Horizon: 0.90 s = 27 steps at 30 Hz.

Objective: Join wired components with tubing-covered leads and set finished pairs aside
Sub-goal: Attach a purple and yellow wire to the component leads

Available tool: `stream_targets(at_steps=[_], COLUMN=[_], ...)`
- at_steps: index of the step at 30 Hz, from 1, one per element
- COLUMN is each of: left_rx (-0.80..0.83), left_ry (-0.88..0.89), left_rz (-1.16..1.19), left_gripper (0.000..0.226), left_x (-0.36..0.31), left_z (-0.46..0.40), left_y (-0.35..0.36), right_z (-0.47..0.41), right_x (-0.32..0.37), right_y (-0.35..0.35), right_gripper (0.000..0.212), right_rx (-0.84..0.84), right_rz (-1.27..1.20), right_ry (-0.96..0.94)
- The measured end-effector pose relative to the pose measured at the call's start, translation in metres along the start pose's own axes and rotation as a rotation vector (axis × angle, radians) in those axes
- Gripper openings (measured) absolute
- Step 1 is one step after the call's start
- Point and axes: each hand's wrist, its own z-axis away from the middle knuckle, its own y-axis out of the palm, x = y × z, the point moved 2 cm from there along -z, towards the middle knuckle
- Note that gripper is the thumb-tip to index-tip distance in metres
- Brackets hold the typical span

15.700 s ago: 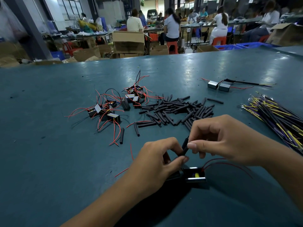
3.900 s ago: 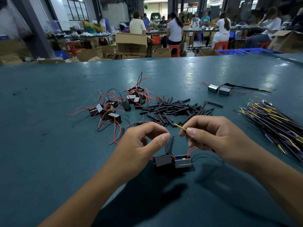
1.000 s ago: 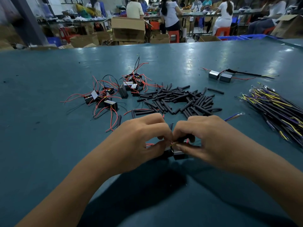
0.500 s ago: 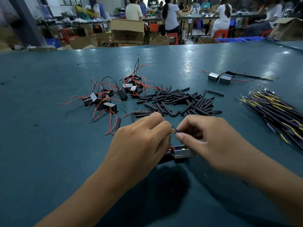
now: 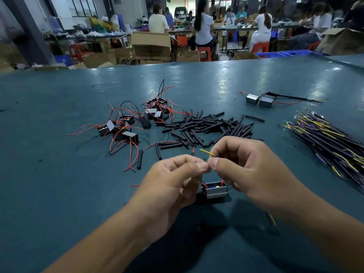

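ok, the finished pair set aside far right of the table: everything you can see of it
The finished pair is two small grey, metal-looking blocks lying side by side and touching, flat on the green table, beyond the heap of black tubing pieces. Thin red wires trail from both sides. A long lead sleeved in black tubing runs right from between them, ending in bare yellow wire. Neither hand touches it.

factory assembly hall | seated workers (image 5: 202, 26) at benches | cardboard boxes (image 5: 150, 46) | blue crates (image 5: 267, 55)
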Motion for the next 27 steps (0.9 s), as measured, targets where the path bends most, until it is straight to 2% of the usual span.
stream_targets(at_steps=[2,4,7,10,12,14,17,22,25,27], left_rx=[0.047,0.044,-0.083,-0.186,-0.246,-0.266,-0.273,-0.301,-0.278,-0.232], left_ry=[-0.09,-0.031,0.341,0.675,0.862,0.982,1.071,1.164,1.146,1.071], left_rz=[0.118,0.075,-0.348,-0.712,-0.954,-1.09,-1.178,-1.266,-1.267,-1.213], left_gripper=[0.016,0.01,0.013,0.005,0.011,0.01,0.003,0.013,0.013,0.01], left_x=[0.001,0.0,-0.006,-0.014,-0.018,-0.017,-0.014,-0.01,-0.011,-0.012], left_z=[-0.001,-0.001,0.002,0.007,0.009,0.01,0.011,0.009,0.009,0.009], left_y=[0.002,0.003,-0.004,-0.008,-0.004,-0.001,0.0,0.003,0.004,0.003], right_z=[0.0,0.0,-0.001,-0.002,-0.002,-0.002,-0.001,0.0,0.0,0.0], right_x=[0.002,0.002,-0.001,-0.003,-0.002,-0.001,0.001,0.003,0.001,-0.002], right_y=[0.001,0.002,0.001,0.0,0.001,0.002,0.003,0.004,0.004,0.003], right_gripper=[0.014,0.014,0.021,0.027,0.03,0.033,0.037,0.035,0.03,0.025], right_rx=[0.002,0.009,0.013,-0.015,-0.018,-0.008,0.009,0.001,0.007,0.006], right_rz=[0.048,0.03,-0.049,-0.1,-0.121,-0.155,-0.208,-0.189,-0.145,-0.075], right_ry=[-0.048,-0.033,0.046,0.105,0.121,0.139,0.161,0.153,0.129,0.096])
